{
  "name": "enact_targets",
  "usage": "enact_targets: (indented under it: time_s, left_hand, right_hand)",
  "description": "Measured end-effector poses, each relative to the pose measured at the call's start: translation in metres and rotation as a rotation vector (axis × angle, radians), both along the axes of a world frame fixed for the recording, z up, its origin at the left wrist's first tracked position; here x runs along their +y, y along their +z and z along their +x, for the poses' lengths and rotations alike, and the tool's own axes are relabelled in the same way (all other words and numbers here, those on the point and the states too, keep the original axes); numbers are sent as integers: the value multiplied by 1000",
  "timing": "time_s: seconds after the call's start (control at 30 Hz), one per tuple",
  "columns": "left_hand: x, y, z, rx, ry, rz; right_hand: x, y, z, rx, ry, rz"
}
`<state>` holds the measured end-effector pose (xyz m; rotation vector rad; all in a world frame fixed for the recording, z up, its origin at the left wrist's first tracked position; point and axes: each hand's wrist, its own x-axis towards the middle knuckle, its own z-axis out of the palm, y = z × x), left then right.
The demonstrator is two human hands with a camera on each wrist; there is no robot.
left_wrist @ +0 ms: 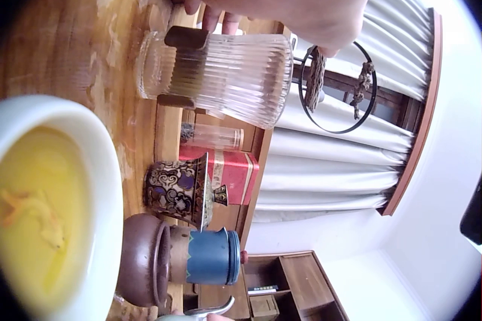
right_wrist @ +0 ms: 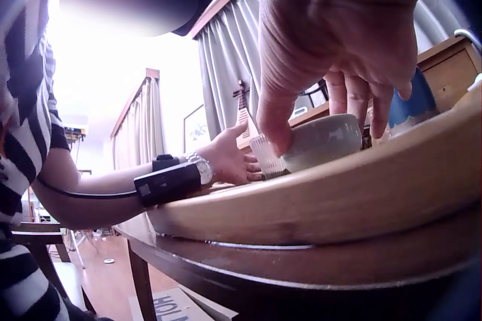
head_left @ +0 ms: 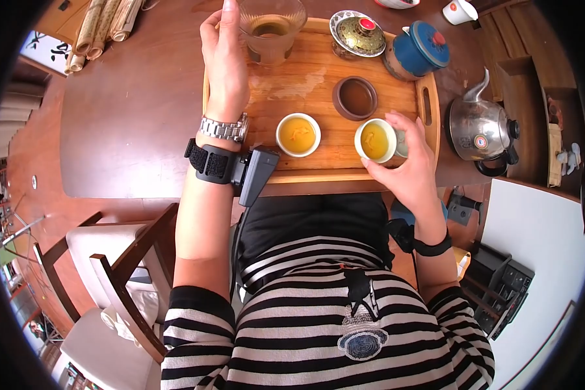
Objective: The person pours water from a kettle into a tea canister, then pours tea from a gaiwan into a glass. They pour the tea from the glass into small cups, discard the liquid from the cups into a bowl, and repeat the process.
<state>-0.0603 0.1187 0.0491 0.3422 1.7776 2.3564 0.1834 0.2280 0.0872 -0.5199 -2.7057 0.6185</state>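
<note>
My right hand pinches a small pale cup of yellow tea between thumb and fingers, over the tray's front right part; the right wrist view shows the thumb on the near side of the cup. A second white cup of yellow tea stands to its left, large in the left wrist view. My left hand is upright beside the ribbed glass pitcher at the tray's back left, fingers extended in the right wrist view. Whether it touches the glass I cannot tell.
On the wooden tray stand a brown cup, a patterned lidded bowl and a blue lidded jar. A steel kettle is right of the tray. Rolled mats lie at the back left, a white cup at the back right.
</note>
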Motion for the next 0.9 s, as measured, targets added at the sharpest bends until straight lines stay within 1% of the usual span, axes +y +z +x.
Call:
enact_targets:
  time_s: [0.07, 0.13, 0.2, 0.23, 0.43, 0.53, 0.6, 0.67, 0.77, 0.9]
  left_hand:
    - [0, 0, 0, -6, 0, -6]
    - [0, 0, 0, -12, 1, -11]
    - [-1, 0, 0, -10, -24, 3]
    - [-1, 0, -1, -10, -19, 6]
    - [-1, -3, -3, -2, -31, 16]
    - [-6, 26, 15, -28, -59, -37]
    - [-5, 22, 13, -37, -68, -3]
    - [-5, 22, 13, -46, -76, 30]
    - [-4, 24, 14, -2, -35, -22]
    - [-1, 17, 11, -41, -36, 66]
  right_hand:
    - [0, 13, -4, -65, -137, -273]
    - [10, 11, -7, -25, -97, -224]
    - [17, 16, -13, 34, -130, -319]
    - [19, 21, -16, -13, -131, -309]
    - [35, 22, -27, -47, -93, -189]
    - [39, 21, -31, -76, -75, -136]
    - [40, 21, -34, -93, -61, -114]
    - [41, 22, -36, -72, -7, -60]
    - [38, 25, -40, -85, 21, -32]
    - [39, 26, -43, -121, 36, 19]
